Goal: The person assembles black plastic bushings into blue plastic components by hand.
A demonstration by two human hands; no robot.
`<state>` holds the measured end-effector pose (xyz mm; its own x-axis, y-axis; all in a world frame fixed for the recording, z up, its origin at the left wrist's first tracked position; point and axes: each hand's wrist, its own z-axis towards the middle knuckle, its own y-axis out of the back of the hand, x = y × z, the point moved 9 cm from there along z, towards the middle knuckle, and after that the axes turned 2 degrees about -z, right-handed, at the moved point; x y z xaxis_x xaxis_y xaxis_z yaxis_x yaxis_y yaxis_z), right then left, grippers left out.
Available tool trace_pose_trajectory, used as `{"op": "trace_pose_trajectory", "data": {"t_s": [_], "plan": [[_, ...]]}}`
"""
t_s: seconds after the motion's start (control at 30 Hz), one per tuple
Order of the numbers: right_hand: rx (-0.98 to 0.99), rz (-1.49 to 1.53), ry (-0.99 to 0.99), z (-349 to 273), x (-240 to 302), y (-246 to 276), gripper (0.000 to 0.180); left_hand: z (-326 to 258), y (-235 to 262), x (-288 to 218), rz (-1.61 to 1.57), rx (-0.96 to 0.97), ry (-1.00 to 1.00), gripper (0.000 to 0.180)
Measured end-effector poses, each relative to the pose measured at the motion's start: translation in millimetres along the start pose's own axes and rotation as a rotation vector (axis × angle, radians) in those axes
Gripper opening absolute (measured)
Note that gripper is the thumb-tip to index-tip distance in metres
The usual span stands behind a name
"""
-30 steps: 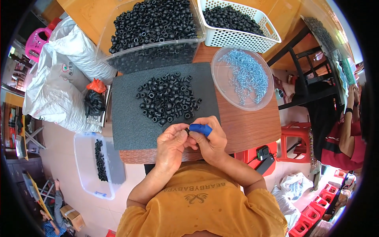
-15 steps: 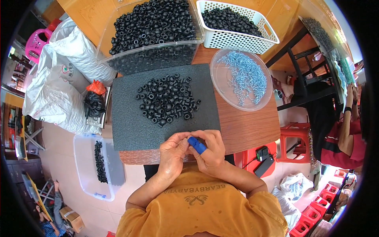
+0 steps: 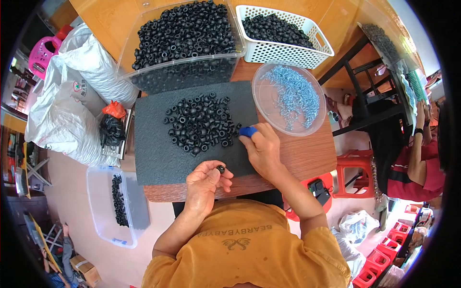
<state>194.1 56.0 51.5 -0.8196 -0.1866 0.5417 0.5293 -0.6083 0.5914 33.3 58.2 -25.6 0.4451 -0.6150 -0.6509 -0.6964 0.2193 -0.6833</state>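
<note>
My left hand, near the table's front edge, pinches one small round black part between thumb and fingers. A pile of similar small black hollow parts lies on the dark grey mat. At the right edge of that pile is my right hand, its fingers bent and drawn together, with a blue wrap around one finger. What its fingertips hold, if anything, is hidden. Beside it on the right, a round clear plastic lid or shallow dish carries many tiny light-blue pieces.
A large clear bin and a white perforated basket, both full of black parts, stand at the back. White sacks and a clear box are on the left. Another person's arm and a red stool are right.
My hands, together at the front edge before, are now apart. The right has moved forward and right to the pile's edge; the left stays near the front, with the black part now showing.
</note>
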Motion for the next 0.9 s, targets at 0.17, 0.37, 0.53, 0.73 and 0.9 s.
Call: {"op": "trace_pose_trajectory", "data": {"t_s": [0.17,0.37,0.53,0.73,0.9], "plan": [[0.09,-0.176,0.055,5,5,-23,0.019,2,3,1,-0.019,-0.008,0.012,0.018],[0.157,-0.244,0.056,3,6,-27,0.013,4,6,1,-0.015,-0.019,0.013,0.02],[0.185,-0.217,0.112,3,12,-27,0.013,5,7,1,-0.01,-0.03,0.015,0.021],[0.16,0.088,-0.05,-4,1,-15,0.018,6,3,1,-0.014,-0.022,0.03,0.019],[0.252,0.501,-0.349,-19,7,-12,0.021,9,-4,4,-0.102,0.026,0.053,0.021]]}}
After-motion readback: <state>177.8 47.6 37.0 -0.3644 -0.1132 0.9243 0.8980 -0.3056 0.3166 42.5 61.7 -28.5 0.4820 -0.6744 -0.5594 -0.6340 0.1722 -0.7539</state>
